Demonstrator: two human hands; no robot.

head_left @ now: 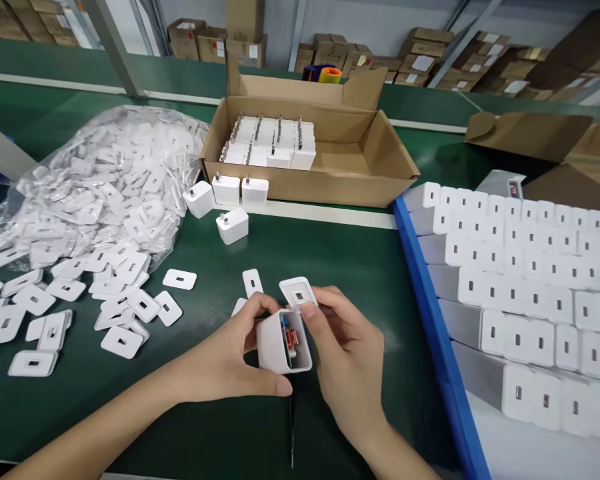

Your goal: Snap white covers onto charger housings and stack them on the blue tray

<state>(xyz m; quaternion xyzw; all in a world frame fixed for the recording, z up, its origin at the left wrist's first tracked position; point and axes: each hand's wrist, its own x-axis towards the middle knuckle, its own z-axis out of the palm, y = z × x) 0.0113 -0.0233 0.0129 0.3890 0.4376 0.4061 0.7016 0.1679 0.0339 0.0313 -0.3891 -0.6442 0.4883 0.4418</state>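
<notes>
Left hand [240, 357] fingers wrapped round open white charger housing [283, 343], right hand [347, 353] fingers pinching white end cap [299, 293] just above it, green tabletop [330, 267] beneath

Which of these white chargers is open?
The charger in the left hand: its uncovered end shows coloured parts; the right hand holds a cap. Those in the blue tray are capped.

The green table [340, 267] bears loose white covers [180, 279], four chargers [233, 225], a cardboard box [310, 185] and blue tray [430, 300].
</notes>
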